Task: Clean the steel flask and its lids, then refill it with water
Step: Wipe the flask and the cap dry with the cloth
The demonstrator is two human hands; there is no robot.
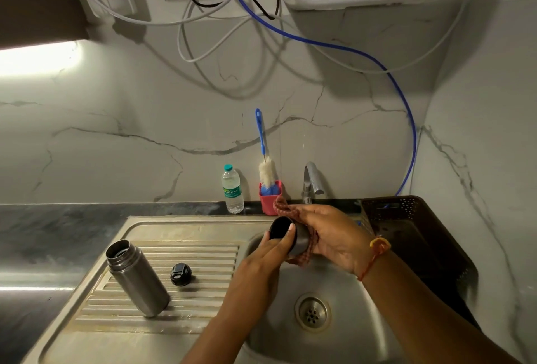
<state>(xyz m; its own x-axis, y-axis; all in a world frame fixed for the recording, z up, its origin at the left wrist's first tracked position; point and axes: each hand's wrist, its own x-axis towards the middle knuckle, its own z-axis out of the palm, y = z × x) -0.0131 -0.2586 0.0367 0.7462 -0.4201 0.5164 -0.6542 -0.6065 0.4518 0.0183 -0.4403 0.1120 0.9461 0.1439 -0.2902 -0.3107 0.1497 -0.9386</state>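
Two hands meet over the stainless steel sink basin (343,285). Our left hand (261,259) pinches the rim of the dark-lined steel cup lid (283,231), one fingertip hooked over its mouth. Our right hand (328,233) curls round the lid's wall through a red checked cloth (280,206).

At 9 o'clock from the lid, the open cylindrical steel flask (136,276) stands upright on the ribbed drainboard (203,250). The round black inner stopper (181,274) sits near it, at its 3 o'clock.

Judgement: the lid is light and rigid, and probably slick when wet, so hold it by rim and wall. The flask will be heavier once filled; grip it mid-body.
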